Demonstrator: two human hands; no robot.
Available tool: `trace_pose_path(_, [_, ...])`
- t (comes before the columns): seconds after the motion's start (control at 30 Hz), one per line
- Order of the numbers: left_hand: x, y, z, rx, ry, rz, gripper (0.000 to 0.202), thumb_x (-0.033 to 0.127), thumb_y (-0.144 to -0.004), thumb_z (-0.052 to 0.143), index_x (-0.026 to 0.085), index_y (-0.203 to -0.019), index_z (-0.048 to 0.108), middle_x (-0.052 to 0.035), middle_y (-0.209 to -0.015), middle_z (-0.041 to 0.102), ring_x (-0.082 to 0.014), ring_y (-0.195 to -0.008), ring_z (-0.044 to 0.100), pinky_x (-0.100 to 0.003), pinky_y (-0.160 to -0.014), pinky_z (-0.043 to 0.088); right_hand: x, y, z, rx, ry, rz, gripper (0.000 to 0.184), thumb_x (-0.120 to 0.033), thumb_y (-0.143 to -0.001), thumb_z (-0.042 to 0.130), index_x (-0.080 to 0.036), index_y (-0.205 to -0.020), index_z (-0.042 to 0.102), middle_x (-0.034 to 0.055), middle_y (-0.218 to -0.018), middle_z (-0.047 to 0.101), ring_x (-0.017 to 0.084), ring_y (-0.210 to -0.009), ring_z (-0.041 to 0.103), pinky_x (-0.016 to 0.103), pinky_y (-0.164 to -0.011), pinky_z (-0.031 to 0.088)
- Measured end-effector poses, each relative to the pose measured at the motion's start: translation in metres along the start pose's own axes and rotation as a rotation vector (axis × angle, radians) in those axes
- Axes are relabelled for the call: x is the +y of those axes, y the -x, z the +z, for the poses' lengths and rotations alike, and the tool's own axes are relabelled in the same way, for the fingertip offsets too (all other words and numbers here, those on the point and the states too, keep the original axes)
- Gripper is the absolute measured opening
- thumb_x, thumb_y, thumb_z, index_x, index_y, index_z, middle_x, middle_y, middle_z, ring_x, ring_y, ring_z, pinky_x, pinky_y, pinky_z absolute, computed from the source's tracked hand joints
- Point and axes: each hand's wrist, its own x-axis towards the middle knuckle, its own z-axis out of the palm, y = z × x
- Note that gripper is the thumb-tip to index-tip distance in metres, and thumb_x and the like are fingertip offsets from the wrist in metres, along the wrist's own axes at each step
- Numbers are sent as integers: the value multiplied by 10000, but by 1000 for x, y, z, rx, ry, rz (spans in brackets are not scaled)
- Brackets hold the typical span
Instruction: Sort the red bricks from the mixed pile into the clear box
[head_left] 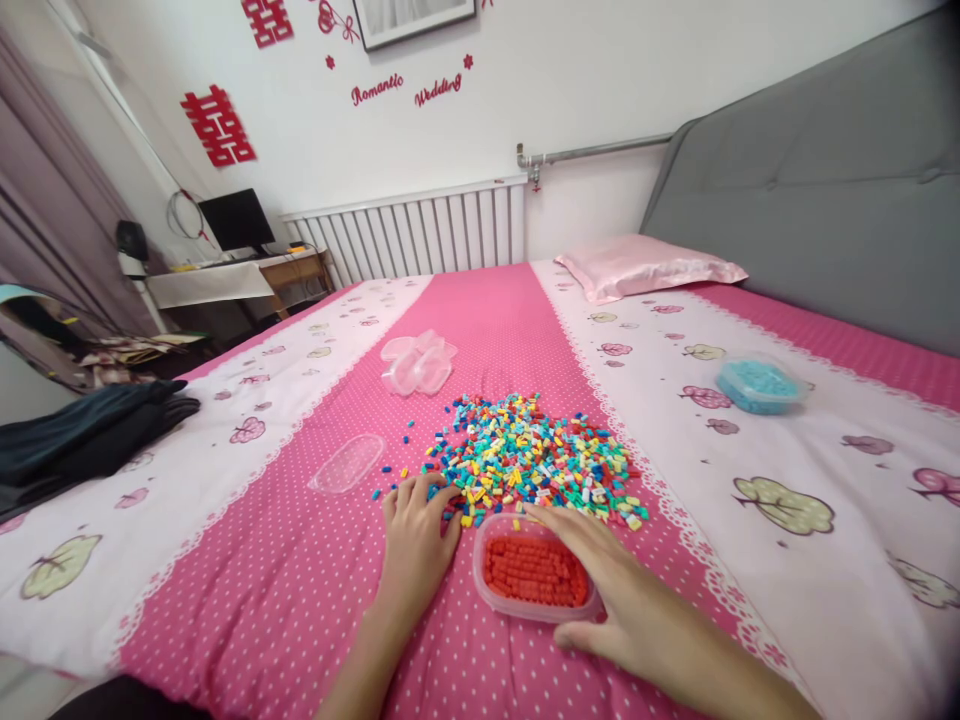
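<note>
My right hand (611, 570) grips the right end of a clear plastic container (517, 608), fingers along its far rim and thumb at the near side. Rows of small red plastic pieces (534, 572) fill the container closely. Just left of it, my left hand (420, 520) rests at the near left edge of a pile of small multicoloured plastic pieces (532, 450). Its fingers are bent but apart, the tips touching a few blue pieces; whether one is pinched is hard to see. The pile lies loose on the pink dotted bedspread (292, 570).
A clear lid (349, 463) lies left of the pile, and stacked empty clear containers (418, 362) stand beyond it. At right is a container of light blue pieces (761, 385). A pink pillow (649, 267) lies near the grey headboard (817, 180); dark clothing (90, 435) is at left.
</note>
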Motion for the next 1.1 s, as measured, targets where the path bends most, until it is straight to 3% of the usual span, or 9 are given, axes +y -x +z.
trace_pose_path(0.27, [4, 0, -2, 20, 44, 3, 128, 175, -921, 635, 251, -906, 737, -69, -1126, 709, -306, -1105, 600, -501, -979, 407, 2, 0, 0, -9, -7, 20, 968, -51, -676, 811, -320, -1538, 463, 91, -1610, 449, 306, -1512, 381, 494, -1247, 340])
trace_pose_path(0.6, [6, 3, -5, 53, 143, -8, 132, 198, -967, 567, 243, -924, 683, -44, -952, 768, -252, -953, 623, -491, -987, 368, 4, 0, -1, -21, -1, 0, 1026, -85, -668, 857, -319, -1569, 426, 104, -1619, 433, 333, -1508, 377, 537, -1248, 330])
trace_pose_path(0.77, [3, 4, -6, 74, 196, 2, 132, 214, -950, 570, 246, -907, 691, -33, -919, 772, -249, -906, 639, -483, -968, 374, 4, -1, -1, -23, -8, 22, 1250, -248, -498, 1015, -313, -1586, 403, 121, -1637, 386, 365, -1526, 324, 537, -1251, 322])
trace_pose_path(0.87, [10, 7, -14, 92, 232, 3, 128, 244, -958, 570, 242, -940, 697, -29, -928, 768, -245, -893, 649, -449, -923, 399, 1, -4, -6, -18, -35, 20, 1259, -379, -455, 1034, -280, -1563, 445, 144, -1628, 384, 373, -1531, 302, 559, -1254, 299])
trace_pose_path(0.97, [25, 11, -27, 116, 301, 16, 118, 257, -973, 593, 256, -991, 709, -8, -952, 777, -240, -899, 664, -419, -889, 418, -2, -7, -10, 101, -80, -38, 914, -439, -644, 959, -298, -1461, 573, 119, -1525, 494, 336, -1463, 408, 553, -1226, 343])
trace_pose_path(1.03, [34, 13, -37, 122, 333, 55, 121, 247, -980, 608, 274, -1013, 721, 13, -929, 786, -232, -870, 662, -410, -869, 419, -4, -7, -10, 224, -89, -95, 486, -399, -888, 777, -326, -1353, 657, 80, -1361, 607, 278, -1339, 530, 520, -1164, 416])
trace_pose_path(1.1, [42, 13, -45, 103, 354, 100, 143, 219, -990, 608, 292, -1021, 727, 29, -917, 792, -226, -862, 656, -411, -868, 408, -7, -7, -8, 320, -78, -151, 264, -298, -1019, 584, -325, -1248, 712, 51, -1186, 675, 232, -1183, 608, 460, -1057, 490])
